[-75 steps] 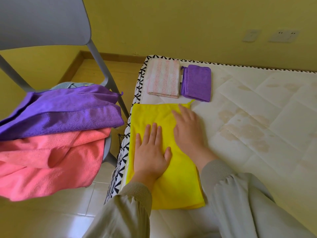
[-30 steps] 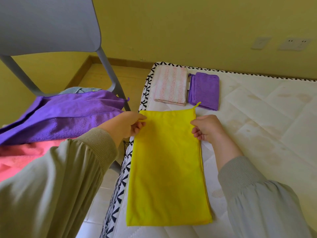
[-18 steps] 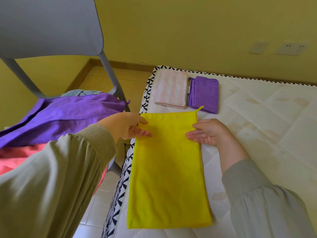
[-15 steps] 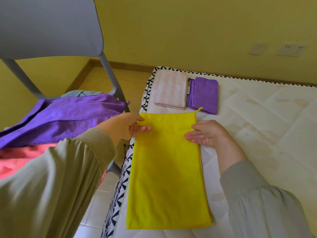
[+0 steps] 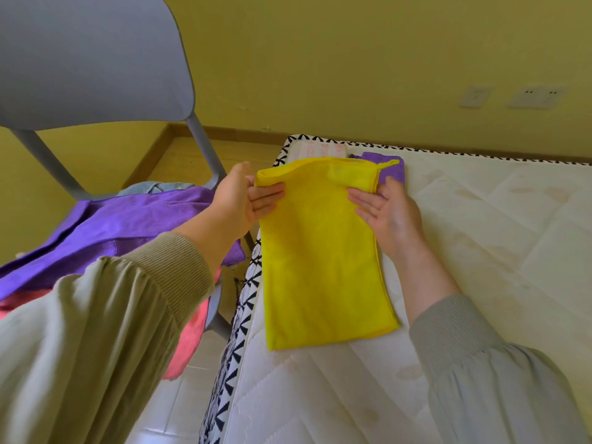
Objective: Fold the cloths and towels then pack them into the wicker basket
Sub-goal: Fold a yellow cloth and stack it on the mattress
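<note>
Far edge of the yellow cloth just came up off the mattress. The left hand and right hand each pinch a corner, so the next fold's probably starting.

Soft, even light is filling the room, and no hard shadows are falling anywhere; its source is not showing. The white mattress is catching the most light and is nearly washing out toward the right. The yellow cloth is glowing, strongly saturated. The wide lens is bulging the chair back at top left and curving the mattress edge. The near sleeve is blurring softly, and the sockets on the wall are looking smeared.
</note>
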Action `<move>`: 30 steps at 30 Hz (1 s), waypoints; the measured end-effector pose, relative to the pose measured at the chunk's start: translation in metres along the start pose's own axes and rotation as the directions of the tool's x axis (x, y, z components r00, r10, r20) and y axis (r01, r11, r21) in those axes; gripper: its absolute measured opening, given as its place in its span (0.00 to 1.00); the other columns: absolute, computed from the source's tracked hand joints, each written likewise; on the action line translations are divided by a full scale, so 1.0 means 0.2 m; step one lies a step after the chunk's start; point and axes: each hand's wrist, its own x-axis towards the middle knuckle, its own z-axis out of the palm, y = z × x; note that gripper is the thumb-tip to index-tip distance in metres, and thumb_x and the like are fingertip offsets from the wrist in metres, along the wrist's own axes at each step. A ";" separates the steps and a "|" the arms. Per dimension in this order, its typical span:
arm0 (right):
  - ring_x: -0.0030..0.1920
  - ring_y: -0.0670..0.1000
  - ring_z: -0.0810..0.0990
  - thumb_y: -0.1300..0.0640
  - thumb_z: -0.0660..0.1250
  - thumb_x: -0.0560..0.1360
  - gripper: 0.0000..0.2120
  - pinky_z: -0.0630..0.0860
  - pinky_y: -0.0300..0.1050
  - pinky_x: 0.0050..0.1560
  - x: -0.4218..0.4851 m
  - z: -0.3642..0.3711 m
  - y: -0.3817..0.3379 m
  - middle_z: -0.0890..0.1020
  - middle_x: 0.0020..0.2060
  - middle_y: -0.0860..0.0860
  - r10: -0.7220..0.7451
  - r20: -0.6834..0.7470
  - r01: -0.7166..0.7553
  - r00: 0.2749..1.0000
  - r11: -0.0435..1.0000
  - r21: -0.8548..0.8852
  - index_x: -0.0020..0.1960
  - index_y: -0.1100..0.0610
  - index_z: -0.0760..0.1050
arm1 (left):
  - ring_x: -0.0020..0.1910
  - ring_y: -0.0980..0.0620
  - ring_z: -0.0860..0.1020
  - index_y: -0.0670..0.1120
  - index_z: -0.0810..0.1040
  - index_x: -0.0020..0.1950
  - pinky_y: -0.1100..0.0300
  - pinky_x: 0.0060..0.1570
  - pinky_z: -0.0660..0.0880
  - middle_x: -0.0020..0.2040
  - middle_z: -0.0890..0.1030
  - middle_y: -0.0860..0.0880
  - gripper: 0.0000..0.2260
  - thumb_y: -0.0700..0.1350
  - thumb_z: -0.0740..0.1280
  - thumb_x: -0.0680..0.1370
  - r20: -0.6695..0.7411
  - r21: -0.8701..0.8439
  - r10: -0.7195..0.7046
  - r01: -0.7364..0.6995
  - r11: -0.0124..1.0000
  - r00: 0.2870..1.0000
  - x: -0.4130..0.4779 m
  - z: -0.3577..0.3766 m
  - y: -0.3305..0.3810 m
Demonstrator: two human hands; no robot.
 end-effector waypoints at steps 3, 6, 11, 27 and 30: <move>0.51 0.54 0.82 0.46 0.50 0.81 0.22 0.75 0.47 0.52 -0.03 -0.04 -0.06 0.83 0.48 0.60 0.028 -0.032 -0.026 0.999 0.998 0.062 0.57 0.59 0.75 | 0.49 0.49 0.81 0.44 0.76 0.49 0.55 0.62 0.70 0.40 0.84 0.45 0.19 0.53 0.50 0.83 0.053 0.010 0.056 -0.057 0.998 0.997 -0.07 0.00 0.00; 0.43 0.55 0.82 0.49 0.58 0.80 0.13 0.76 0.47 0.42 -0.09 -0.07 -0.04 0.83 0.39 0.56 0.084 -0.158 -0.085 0.984 0.996 0.005 0.48 0.56 0.77 | 0.55 0.43 0.80 0.39 0.75 0.59 0.51 0.66 0.69 0.55 0.80 0.37 0.15 0.49 0.58 0.82 -0.044 0.050 0.025 -0.022 0.998 0.999 -0.15 -0.02 -0.12; 0.33 0.52 0.74 0.70 0.61 0.75 0.11 0.73 0.43 0.32 -0.27 -0.16 0.07 0.77 0.31 0.55 0.161 -0.178 -0.198 0.971 0.957 -0.214 0.38 0.58 0.75 | 0.39 0.49 0.78 0.44 0.78 0.44 0.56 0.51 0.77 0.42 0.78 0.44 0.03 0.38 0.66 0.77 -0.124 0.118 0.010 0.005 0.993 0.992 -0.32 -0.07 -0.36; 0.47 0.57 0.78 0.70 0.73 0.68 0.15 0.76 0.56 0.56 -0.47 -0.32 0.30 0.80 0.47 0.62 0.248 -0.279 -0.367 0.928 0.746 -0.556 0.54 0.70 0.77 | 0.37 0.48 0.77 0.43 0.69 0.56 0.55 0.32 0.81 0.50 0.75 0.40 0.15 0.34 0.69 0.73 -0.294 0.383 0.067 0.053 0.922 0.953 -0.53 -0.17 -0.77; 0.44 0.53 0.76 0.68 0.72 0.69 0.11 0.73 0.47 0.46 -0.48 -0.30 0.27 0.79 0.43 0.56 0.060 -0.285 -0.226 0.957 0.769 -0.597 0.51 0.64 0.79 | 0.38 0.46 0.79 0.43 0.70 0.59 0.52 0.36 0.81 0.47 0.77 0.40 0.16 0.33 0.68 0.73 -0.242 0.413 0.143 -0.032 0.910 0.960 -0.52 -0.15 -0.74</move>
